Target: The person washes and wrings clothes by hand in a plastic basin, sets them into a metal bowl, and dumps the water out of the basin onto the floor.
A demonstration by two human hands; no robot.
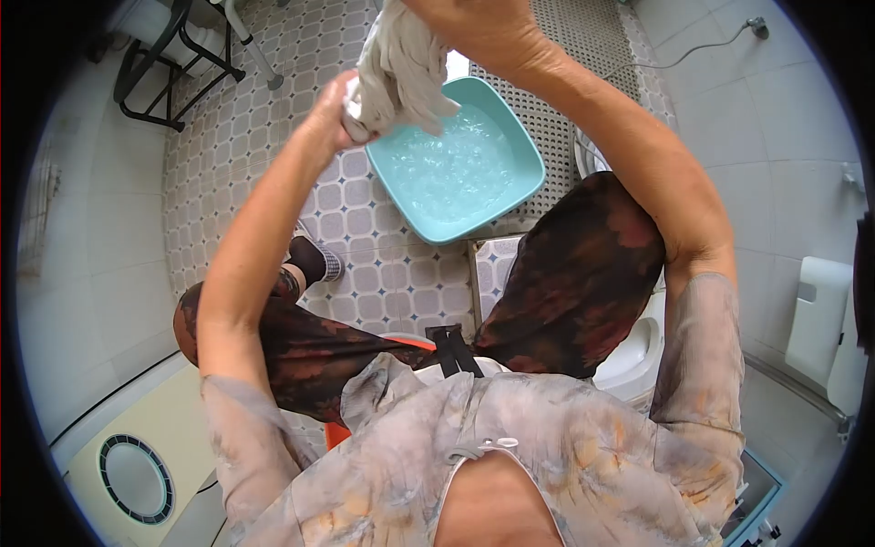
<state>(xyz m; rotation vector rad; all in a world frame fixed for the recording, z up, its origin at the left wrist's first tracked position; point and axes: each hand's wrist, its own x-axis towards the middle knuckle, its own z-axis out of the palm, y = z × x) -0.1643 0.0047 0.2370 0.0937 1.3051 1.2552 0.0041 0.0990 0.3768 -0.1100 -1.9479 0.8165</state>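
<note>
A bunched white cloth (398,68) hangs in folds above the near-left rim of a turquoise basin (444,231). My left hand (335,114) is closed on the cloth's lower left side. At the top edge of the view, my right hand (483,32) grips the upper part of the same cloth, with its fingers partly cut off by the frame. Rippled, bubbly water (456,169) fills much of the basin. The cloth's lower end reaches over the basin's upper left corner.
Patterned tiles (365,283) cover the floor, with a perforated grey mat (556,118) right of the basin. A black metal-framed chair (146,114) stands upper left. A white toilet-like fixture (629,356) is beside my right leg. A hose (679,64) runs along the right wall.
</note>
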